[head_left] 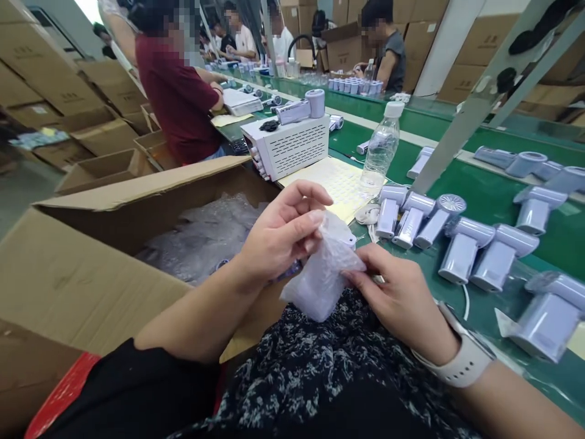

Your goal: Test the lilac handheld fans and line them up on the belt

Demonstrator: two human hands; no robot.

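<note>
A cloudy plastic bag (320, 277) with a lavender part inside hangs between my two hands, above my lap. My left hand (287, 228) pinches the bag's upper edge between thumb and fingers. On the other side, my right hand (393, 286) grips the bag's edge with thumb and forefinger; a pale watch is on that wrist. A small lavender corner (350, 239) with a hole shows at the bag's top. Below my left forearm stands an open cardboard box (105, 244) with many clear plastic bags (201, 238) in it.
Several lavender handheld devices (461, 250) lie on the green table at right. A water bottle (384, 146) stands by yellow sheets (338, 177) and a white power unit (292, 143). A slanted metal post (461, 122) rises at right. Co-workers sit beyond.
</note>
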